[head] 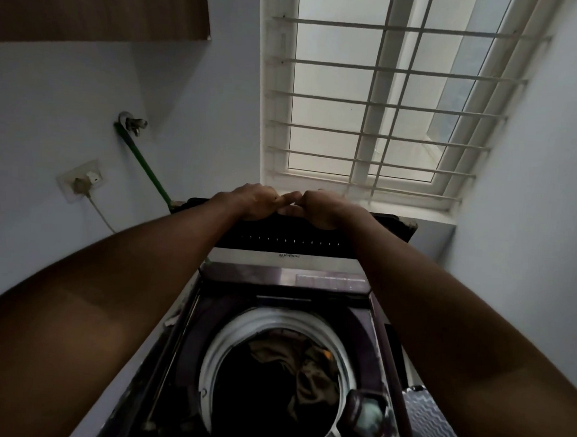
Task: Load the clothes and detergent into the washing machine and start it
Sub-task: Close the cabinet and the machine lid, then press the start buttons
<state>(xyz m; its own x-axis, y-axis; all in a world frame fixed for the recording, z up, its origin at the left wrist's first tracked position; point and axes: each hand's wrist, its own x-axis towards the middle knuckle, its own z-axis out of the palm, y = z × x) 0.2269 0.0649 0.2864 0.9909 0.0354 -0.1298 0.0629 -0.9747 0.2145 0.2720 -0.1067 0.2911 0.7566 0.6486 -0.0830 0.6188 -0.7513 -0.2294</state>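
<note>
A top-loading washing machine (pixel 187 346) stands below me with its dark lid (pixel 289 240) raised upright at the back. My left hand (pixel 251 201) and my right hand (pixel 321 208) both grip the lid's top edge, side by side, thumbs nearly touching. The white-rimmed drum (pixel 241 329) is exposed, and olive-brown clothes (pixel 303 362) lie inside it. A small dark detergent compartment (pixel 367 416) sits at the drum's right rim with something pale in it.
A barred window (pixel 380 103) rises behind the machine. On the left wall are a tap with a green hose (pixel 143 164) and a socket with a plug (pixel 82 180). A patterned grey object (pixel 433 426) lies at the right. A wooden cabinet (pixel 97 4) hangs upper left.
</note>
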